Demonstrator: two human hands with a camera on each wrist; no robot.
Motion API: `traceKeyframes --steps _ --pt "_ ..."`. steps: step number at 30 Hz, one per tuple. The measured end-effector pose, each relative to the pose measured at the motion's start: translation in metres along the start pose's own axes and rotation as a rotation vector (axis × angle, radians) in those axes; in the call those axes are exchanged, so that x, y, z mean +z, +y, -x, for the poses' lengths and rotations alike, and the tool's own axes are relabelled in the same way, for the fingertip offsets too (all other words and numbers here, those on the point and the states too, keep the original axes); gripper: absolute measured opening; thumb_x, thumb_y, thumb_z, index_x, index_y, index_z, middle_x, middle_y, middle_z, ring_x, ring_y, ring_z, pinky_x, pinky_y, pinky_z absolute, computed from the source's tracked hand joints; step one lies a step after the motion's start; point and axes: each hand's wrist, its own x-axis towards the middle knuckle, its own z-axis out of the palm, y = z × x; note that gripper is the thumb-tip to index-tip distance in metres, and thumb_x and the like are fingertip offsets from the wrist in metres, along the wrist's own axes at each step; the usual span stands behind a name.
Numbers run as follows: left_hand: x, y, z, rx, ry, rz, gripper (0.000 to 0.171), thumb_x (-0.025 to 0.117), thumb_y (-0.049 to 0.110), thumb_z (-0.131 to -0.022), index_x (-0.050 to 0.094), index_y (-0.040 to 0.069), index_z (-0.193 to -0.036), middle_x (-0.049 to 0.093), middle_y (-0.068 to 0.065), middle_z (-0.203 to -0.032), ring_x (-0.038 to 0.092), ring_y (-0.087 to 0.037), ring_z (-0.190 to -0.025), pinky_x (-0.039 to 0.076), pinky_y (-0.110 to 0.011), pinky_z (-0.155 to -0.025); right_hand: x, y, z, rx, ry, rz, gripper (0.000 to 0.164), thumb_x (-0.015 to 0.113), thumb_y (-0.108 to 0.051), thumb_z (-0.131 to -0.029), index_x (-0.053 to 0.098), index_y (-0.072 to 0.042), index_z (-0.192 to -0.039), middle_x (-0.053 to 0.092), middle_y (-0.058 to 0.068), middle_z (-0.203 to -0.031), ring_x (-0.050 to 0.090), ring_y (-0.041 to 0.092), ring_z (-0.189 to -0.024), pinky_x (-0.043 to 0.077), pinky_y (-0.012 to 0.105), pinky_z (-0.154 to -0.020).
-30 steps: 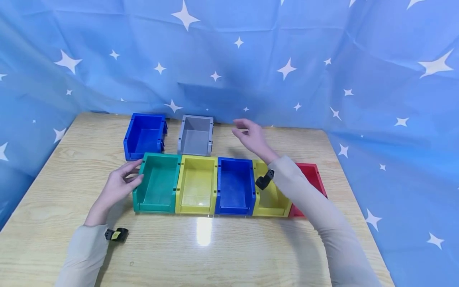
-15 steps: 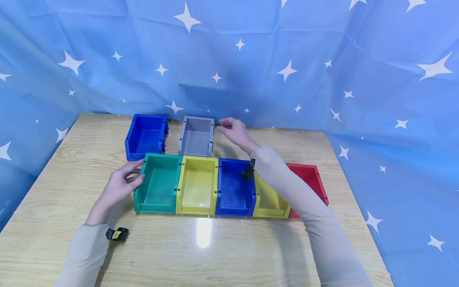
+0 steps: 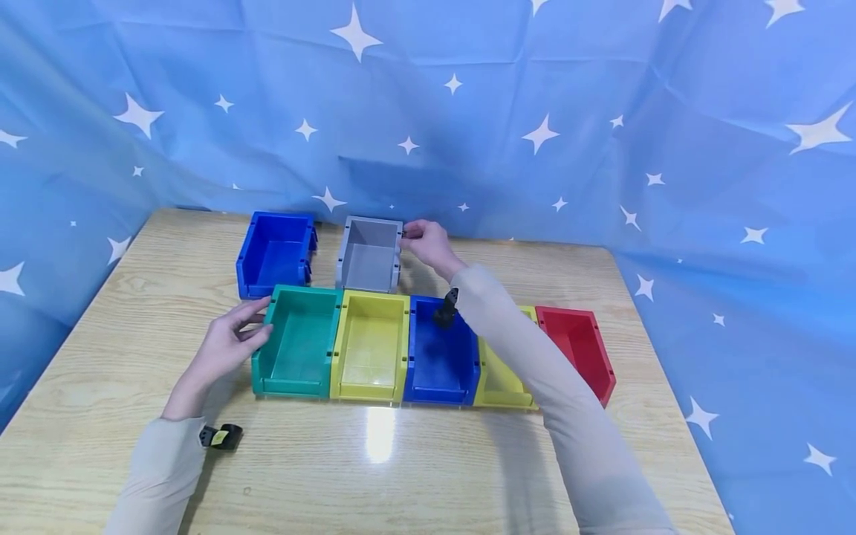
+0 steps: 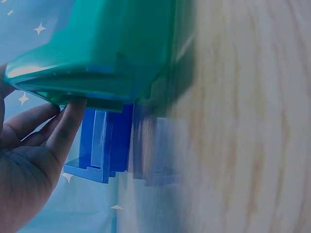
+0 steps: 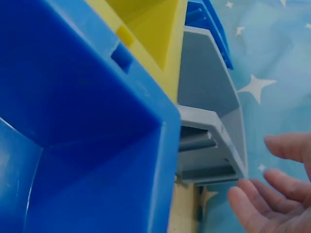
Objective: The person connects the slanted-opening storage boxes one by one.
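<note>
The grey bin stood immediately left of the right hand, its low open front toward the person, long axis running front to back. That hand was loosely bent, thumb apart from the fingers, beside the bin's right rim; contact could not be told for certain. The left hand, thumb and fingers spread, touched the left side of the green bin, which pointed the same way. Seven bins showed. Rightward from the left hand, five formed a row: green, near yellow bin, row blue bin, far yellow bin partly under the right sleeve, and red bin. The back blue bin stood beyond the left hand, a strip of wood separating it from grey. Just behind the right hand, the table ended at starry cloth; rightward, wood stretched to the side edge.
</note>
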Motion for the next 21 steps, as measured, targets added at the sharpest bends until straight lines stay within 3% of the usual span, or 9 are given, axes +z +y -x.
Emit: traceKeyframes --steps 8,13,21 --pt "0.001 -0.002 0.000 0.028 0.017 0.046 0.043 0.053 -0.017 -0.085 0.044 -0.019 -0.127 0.048 -0.032 -0.120 0.052 0.007 -0.098 0.046 -0.010 -0.082 0.010 0.002 -0.001 0.065 0.031 -0.015 0.039 0.069 -0.005 -0.084 0.057 0.001 -0.120 0.061 0.014 -0.113 0.059 0.026 -0.098 0.053 0.032 -0.083" --pt "0.001 -0.002 0.000 0.018 0.013 0.056 0.043 0.053 -0.016 -0.086 0.044 -0.018 -0.128 0.047 -0.031 -0.121 0.052 0.006 -0.098 0.046 -0.010 -0.082 0.014 0.001 -0.002 0.116 0.047 -0.065 0.040 0.069 -0.001 -0.082 0.056 0.002 -0.120 0.060 0.015 -0.112 0.061 0.026 -0.088 0.055 0.034 -0.079" --pt "0.000 -0.002 0.001 0.004 0.009 0.064 0.044 0.053 -0.014 -0.087 0.043 -0.017 -0.130 0.047 -0.031 -0.123 0.052 0.005 -0.099 0.045 -0.010 -0.083 0.020 -0.001 -0.008 0.160 0.061 -0.060 0.042 0.069 0.001 -0.082 0.055 0.003 -0.121 0.062 0.017 -0.109 0.065 0.028 -0.087 0.056 0.036 -0.078"
